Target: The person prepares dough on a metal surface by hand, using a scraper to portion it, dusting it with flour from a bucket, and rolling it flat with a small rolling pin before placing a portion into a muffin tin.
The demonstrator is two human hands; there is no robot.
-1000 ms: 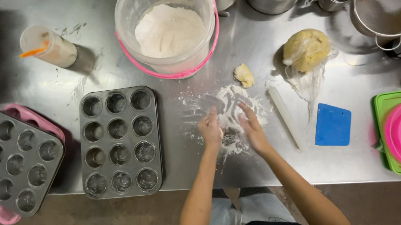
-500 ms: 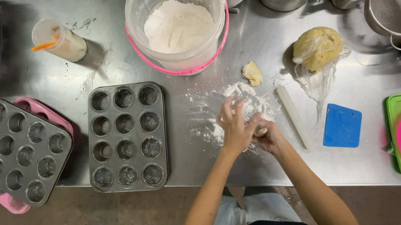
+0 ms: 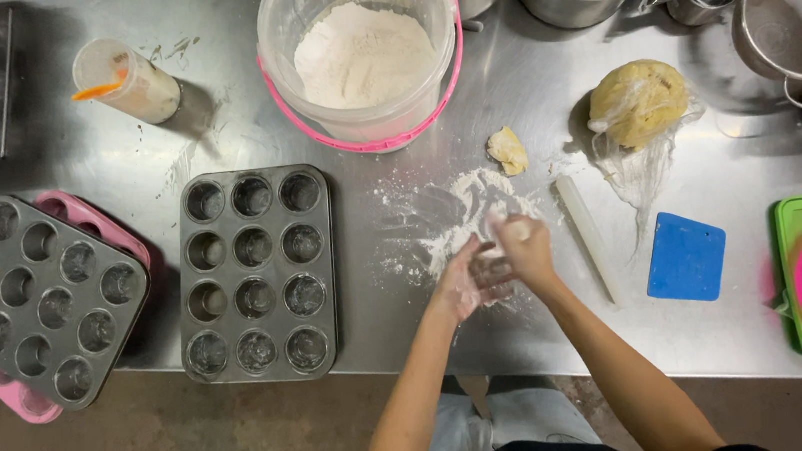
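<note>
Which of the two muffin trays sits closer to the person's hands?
The straight-set muffin tray, just left of the floured patch and the hands. The other tray lies farther left, turned at an angle on top of a pink tray.

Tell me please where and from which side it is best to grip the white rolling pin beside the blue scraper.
Grip the white rolling pin at its middle, from above, fingers across its narrow width. It lies flat on the steel table, a thin even rod, free on both long sides: the blue scraper lies apart on one side, the right hand on the other.
</note>
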